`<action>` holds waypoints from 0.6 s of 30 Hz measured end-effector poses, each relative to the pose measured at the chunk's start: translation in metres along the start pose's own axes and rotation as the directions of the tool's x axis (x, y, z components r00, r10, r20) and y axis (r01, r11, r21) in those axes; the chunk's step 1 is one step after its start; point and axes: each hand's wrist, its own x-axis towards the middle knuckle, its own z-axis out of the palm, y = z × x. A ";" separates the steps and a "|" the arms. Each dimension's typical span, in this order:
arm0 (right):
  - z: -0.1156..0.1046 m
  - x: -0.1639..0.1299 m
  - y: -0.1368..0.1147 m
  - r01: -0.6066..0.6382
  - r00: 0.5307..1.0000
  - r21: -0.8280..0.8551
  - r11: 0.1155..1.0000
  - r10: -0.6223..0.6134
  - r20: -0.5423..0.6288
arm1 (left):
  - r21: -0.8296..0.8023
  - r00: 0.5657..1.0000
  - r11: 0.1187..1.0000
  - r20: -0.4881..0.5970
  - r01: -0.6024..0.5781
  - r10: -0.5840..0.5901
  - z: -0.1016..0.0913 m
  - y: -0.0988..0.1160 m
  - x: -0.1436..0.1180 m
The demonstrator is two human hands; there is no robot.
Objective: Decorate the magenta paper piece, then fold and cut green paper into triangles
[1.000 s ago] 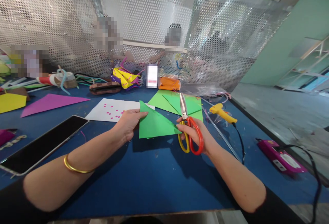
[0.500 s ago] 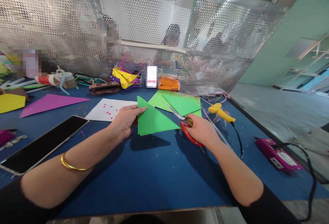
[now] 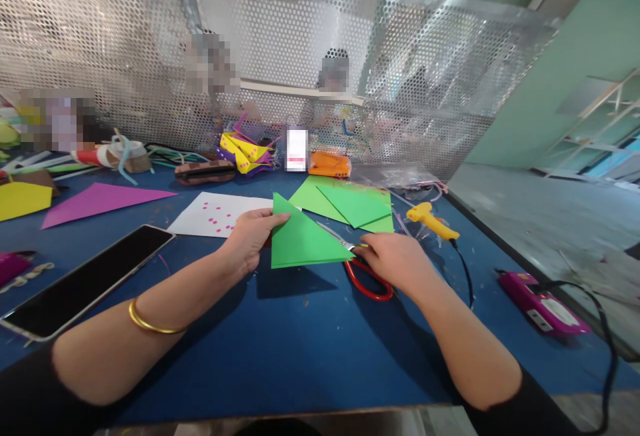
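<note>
Left hand: the left hand point(image 3: 250, 239) pinches the left edge of a folded green paper triangle point(image 3: 300, 244), thumb on top and fingers curled under it, lifting that edge slightly off the blue table point(image 3: 300, 343)
Right hand: the right hand point(image 3: 395, 259) lies over the handles of the red scissors point(image 3: 363, 271), fingers closed about them; its back hides the grip itself
Scissors: flat and low on the table, blades pointing left and far, the metal tips touching the right corner of the green triangle; whether the blades are parted cannot be told
Green triangle: near the middle of the table, between the two hands, its long point aimed far
Other green sheets: two more green paper pieces point(image 3: 355, 204) lie flat just beyond the scissors
White sheet: a white paper with pink dots point(image 3: 215, 213) lies left of the green triangle, partly behind the left hand
Phone: a dark phone point(image 3: 80, 283) rests on the near left
Glue gun: a yellow glue gun point(image 3: 431, 219) lies right of the green sheets, cable trailing nearer
Purple triangle: a purple paper triangle point(image 3: 100, 199) lies far left
Wrist: a gold bangle point(image 3: 147, 323) circles the left forearm
</note>
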 end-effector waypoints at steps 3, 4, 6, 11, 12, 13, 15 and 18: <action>-0.001 0.019 0.012 -0.051 0.997 -0.083 0.995 0.045 -0.067 | 0.005 1.000 1.000 0.012 0.012 -0.012 0.000 -0.002 0.001; 0.000 0.027 0.016 -0.040 0.996 -0.106 0.994 0.032 -0.079 | 0.007 1.000 1.000 0.014 0.015 -0.015 0.000 -0.002 0.001; 0.003 0.044 0.023 0.021 0.997 -0.140 0.990 -0.031 -0.069 | 0.010 1.000 1.000 0.014 0.019 -0.019 0.000 -0.003 0.001; 0.025 0.072 0.030 0.119 0.993 -0.150 0.982 -0.116 0.027 | 0.017 0.999 1.000 0.030 0.024 -0.024 0.002 -0.004 -0.001; 0.030 0.074 0.030 0.118 0.993 -0.139 0.983 -0.114 0.036 | 0.018 0.999 0.999 0.035 0.026 -0.027 0.002 -0.004 -0.001; 0.034 0.075 0.030 0.114 0.993 -0.123 0.986 -0.110 0.035 | 0.018 0.999 0.999 0.038 0.029 -0.029 0.002 -0.005 -0.001; 0.038 0.074 0.031 0.089 0.996 -0.074 0.993 -0.090 -0.002 | 0.019 0.999 0.999 0.036 0.036 -0.037 0.003 -0.005 -0.001; 0.032 0.068 0.035 0.023 0.989 0.047 0.999 -0.016 -0.147 | 0.017 0.998 0.998 0.022 0.053 -0.053 0.006 -0.003 -0.001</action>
